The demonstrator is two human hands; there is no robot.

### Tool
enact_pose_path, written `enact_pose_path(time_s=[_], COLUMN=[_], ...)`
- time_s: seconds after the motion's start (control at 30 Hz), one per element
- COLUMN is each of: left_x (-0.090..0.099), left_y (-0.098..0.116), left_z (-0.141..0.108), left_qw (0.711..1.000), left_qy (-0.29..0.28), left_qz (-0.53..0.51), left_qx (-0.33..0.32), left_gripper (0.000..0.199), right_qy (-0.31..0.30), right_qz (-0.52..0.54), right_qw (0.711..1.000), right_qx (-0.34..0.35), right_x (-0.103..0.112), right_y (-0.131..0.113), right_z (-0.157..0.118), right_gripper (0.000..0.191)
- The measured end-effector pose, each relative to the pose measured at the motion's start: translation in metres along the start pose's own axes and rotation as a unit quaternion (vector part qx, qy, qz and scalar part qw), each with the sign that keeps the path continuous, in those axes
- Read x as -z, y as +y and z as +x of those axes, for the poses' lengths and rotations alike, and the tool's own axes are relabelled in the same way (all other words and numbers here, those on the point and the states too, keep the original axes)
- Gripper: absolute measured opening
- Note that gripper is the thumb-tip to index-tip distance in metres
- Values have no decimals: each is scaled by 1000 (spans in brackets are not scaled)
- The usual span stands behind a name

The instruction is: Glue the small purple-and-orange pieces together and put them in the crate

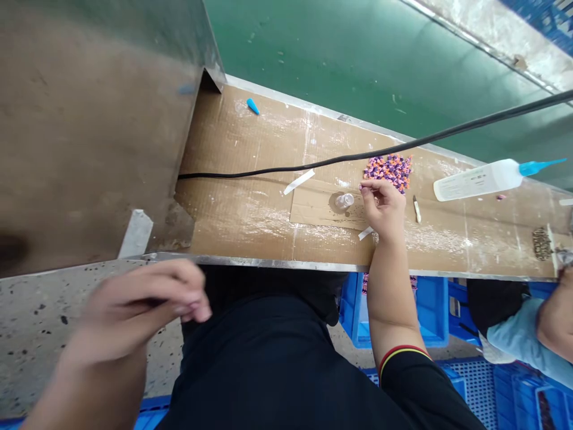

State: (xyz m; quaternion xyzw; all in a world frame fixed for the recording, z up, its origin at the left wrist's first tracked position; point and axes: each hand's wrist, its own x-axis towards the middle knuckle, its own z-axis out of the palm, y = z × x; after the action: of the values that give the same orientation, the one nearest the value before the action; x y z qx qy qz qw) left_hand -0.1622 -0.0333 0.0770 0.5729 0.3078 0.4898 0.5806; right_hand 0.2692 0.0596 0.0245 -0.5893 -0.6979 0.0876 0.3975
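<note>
My right hand [385,208] is over the cardboard-covered bench with thumb and forefinger pinched on a small pink piece [362,186]. Right behind it lies a pile of small purple, orange and pink pieces [389,168]. To the left of that hand, a small clear cup [344,201] rests on a flat cardboard strip [308,206]. My left hand [150,301], smeared by motion, hangs off the front edge at the left. Its thumb and fingers are pressed together; whatever they hold is too blurred to name.
A black cable [322,163] crosses above the bench. At the right lie a white bottle with a blue nozzle [477,180] and a small white-handled knife [417,210]. A blue cap [253,106] lies far left. Blue crates [434,310] stand below; another person's arm [557,313] shows at right.
</note>
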Motion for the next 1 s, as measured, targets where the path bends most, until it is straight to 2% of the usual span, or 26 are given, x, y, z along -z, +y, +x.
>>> enact_pose_path(time_s=[0.03, 0.07, 0.2, 0.37, 0.5, 0.67, 0.87, 0.93, 1.0], left_x=[-7, -15, -50, -76, -81, -79, -77, -77, -78], left_y=[-7, -15, -48, -80, -93, -100, -107, -108, -108], left_z=[8, 17, 46, 62, 64, 61, 59, 59, 59], left_qw=[998, 998, 999, 994, 988, 984, 978, 975, 971], left_qy=[-56, -59, 10, 81, 116, 146, 160, 172, 182], left_qz=[7, 3, -8, -13, 0, -9, -38, -52, -62], left_qx=[1, 12, 50, 67, 98, 102, 126, 134, 140], left_gripper=[18, 22, 8, 21, 31, 36, 40, 42, 43], right_qy=[-1, -5, -34, -56, -64, -75, -55, -30, 40], right_qz=[-14, -27, -46, -37, -28, -39, -33, -31, -21], right_qw=[1000, 1000, 998, 997, 997, 996, 997, 998, 998], right_qx=[1, 3, 27, 28, 43, 36, 38, 36, 50], right_x=[2, 3, 9, 12, 12, 8, 10, 13, 13], right_y=[-1, -2, -6, -10, -13, -18, -18, -21, -26], right_z=[0, 0, 0, 0, -1, -3, -2, -2, -6], right_gripper=[14, 14, 15, 14, 14, 16, 14, 14, 12])
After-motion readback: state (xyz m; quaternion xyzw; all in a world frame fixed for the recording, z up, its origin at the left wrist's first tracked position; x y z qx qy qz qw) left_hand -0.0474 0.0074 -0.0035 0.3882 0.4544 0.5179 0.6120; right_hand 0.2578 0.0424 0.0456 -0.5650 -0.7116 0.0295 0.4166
